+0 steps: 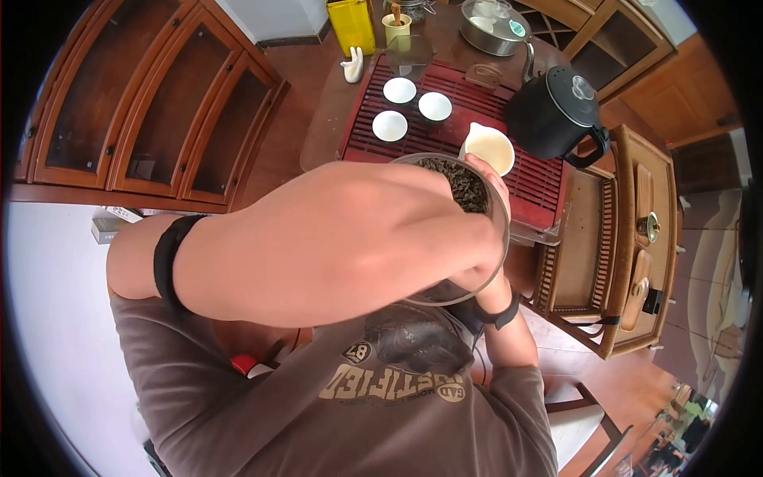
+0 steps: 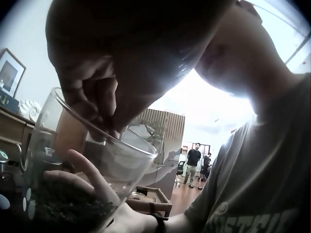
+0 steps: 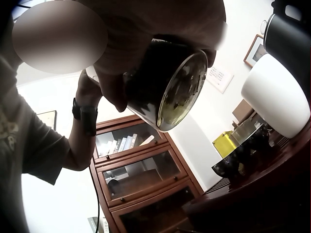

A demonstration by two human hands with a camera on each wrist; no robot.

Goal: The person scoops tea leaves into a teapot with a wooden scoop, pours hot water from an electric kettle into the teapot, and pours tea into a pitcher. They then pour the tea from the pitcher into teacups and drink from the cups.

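Note:
A clear glass jar (image 2: 43, 126) holds dark dried tea leaves (image 1: 465, 187), heaped toward its far side in the head view. My right hand (image 1: 497, 195) grips the jar from outside, its fingers spread along the glass in the left wrist view. In the right wrist view the jar's base (image 3: 184, 92) is tilted toward the camera. My left hand (image 1: 373, 230) reaches over the rim from above. Its curled fingertips dip inside the jar, bunched together above the leaves in the left wrist view; what lies between them is hidden.
Beyond the jar stands a slatted red tea tray (image 1: 366, 139) with three small cups (image 1: 389, 126). A white pitcher (image 1: 489, 147) and black kettle (image 1: 548, 115) stand right of them. A lidded metal pan (image 1: 493, 36) is behind; a rattan cart (image 1: 588, 278) stands at right.

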